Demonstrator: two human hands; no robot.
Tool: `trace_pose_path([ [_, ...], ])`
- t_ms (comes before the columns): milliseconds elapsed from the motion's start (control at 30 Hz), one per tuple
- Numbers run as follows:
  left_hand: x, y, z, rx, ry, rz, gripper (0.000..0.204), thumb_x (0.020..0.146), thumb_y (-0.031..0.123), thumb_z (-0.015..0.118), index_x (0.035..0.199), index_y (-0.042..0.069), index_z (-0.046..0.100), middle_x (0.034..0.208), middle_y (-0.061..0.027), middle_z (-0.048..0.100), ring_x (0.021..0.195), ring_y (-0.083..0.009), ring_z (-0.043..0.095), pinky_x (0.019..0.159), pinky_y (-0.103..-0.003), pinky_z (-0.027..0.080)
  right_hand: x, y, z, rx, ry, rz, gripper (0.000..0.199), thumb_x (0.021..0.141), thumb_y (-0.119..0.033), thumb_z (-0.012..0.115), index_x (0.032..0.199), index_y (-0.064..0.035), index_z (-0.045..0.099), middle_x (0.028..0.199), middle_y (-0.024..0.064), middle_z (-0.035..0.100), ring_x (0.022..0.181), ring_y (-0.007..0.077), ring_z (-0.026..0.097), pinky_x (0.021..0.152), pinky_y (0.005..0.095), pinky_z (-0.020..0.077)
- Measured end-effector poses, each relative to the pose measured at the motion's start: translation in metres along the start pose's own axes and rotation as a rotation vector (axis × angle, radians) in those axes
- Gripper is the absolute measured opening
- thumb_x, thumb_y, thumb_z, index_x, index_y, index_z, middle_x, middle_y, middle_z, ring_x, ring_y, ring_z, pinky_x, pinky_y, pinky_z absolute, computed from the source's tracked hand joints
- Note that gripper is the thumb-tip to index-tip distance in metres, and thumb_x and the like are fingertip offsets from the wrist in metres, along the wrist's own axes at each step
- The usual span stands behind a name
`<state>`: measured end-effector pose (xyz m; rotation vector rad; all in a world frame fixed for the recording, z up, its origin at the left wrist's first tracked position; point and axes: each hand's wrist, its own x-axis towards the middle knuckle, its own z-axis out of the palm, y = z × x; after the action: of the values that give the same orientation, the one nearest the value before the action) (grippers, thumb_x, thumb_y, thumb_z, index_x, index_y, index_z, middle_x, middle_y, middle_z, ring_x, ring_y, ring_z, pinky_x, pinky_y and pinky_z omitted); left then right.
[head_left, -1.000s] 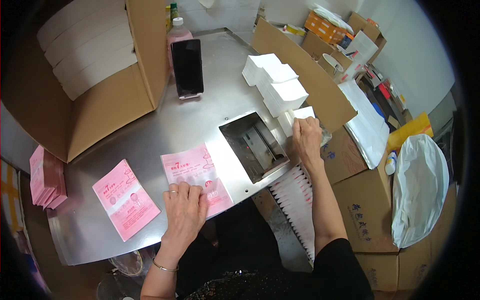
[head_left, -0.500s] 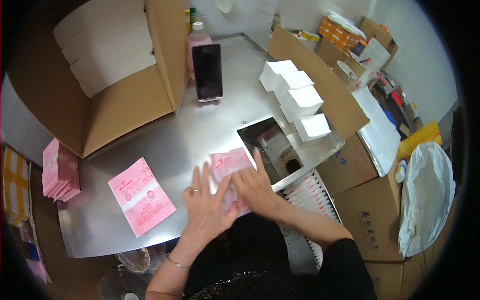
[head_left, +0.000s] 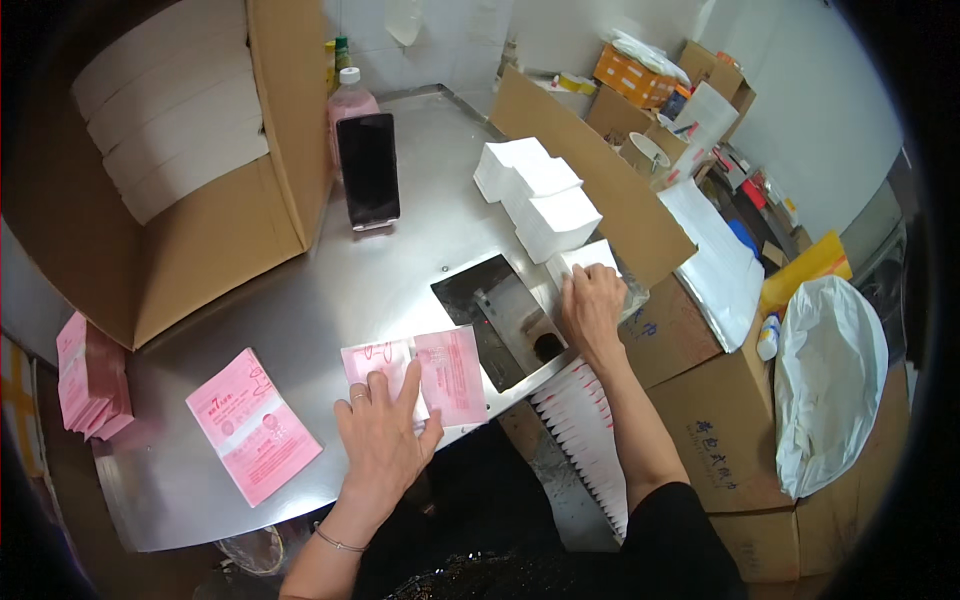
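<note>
My left hand [head_left: 385, 435] lies with spread fingers on a pink printed sheet [head_left: 455, 375] near the table's front edge. A white strip [head_left: 418, 395] runs across the middle of that sheet, partly under my fingers. My right hand [head_left: 594, 308] reaches out to the nearest stack of white folded tissues [head_left: 597, 258], its bent fingers closed at the top of it. My fingers hide whether one tissue or more is gripped. To the left lies a pile of the same pink printed sheets [head_left: 255, 425], with a white band across it.
Behind the near stack stand taller white tissue stacks [head_left: 545, 195]. A rectangular opening [head_left: 505, 315] is set in the metal table [head_left: 420, 160]. A phone [head_left: 368, 170] stands upright beside a big carton [head_left: 210, 265]. Pink packets [head_left: 90, 375] sit at the far left; a white bag [head_left: 832, 380] hangs right.
My right hand has left the pink piece and moved right to the white stack. The pink sheet under my left hand now lies spread out with a white strip showing. The view has shifted.
</note>
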<state>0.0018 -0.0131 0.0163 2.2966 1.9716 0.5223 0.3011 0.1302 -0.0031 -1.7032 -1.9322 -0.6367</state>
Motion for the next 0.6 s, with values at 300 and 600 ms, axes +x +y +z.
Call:
trace_pose_path([
  [300,0.004,-0.005,0.003,0.079,0.164,0.061,0.048,0.082,0.040,0.071,0.113,0.004,0.063,0.115,-0.0188,0.054,0.105,-0.0363,0.050,0.084,-0.050,0.039,0.003,0.006,-0.007,0.191,-0.003,0.050,0.019,0.094,-0.013,0.060,0.085,0.0017,0.068,0.088,0.0166,0.059,0.090,0.0344,0.056,0.076,0.0464,0.0458],
  [600,0.006,-0.001,0.018,-0.007,0.174,0.148,0.038,0.083,0.031,0.070,0.108,0.003,0.063,0.111,-0.0166,0.057,0.091,-0.0311,0.052,0.070,-0.040,0.043,0.001,0.014,-0.005,0.259,-0.019,0.052,0.015,0.092,-0.008,0.059,0.086,0.0024,0.068,0.087,0.0183,0.058,0.089,0.0358,0.055,0.078,0.0475,0.0449],
])
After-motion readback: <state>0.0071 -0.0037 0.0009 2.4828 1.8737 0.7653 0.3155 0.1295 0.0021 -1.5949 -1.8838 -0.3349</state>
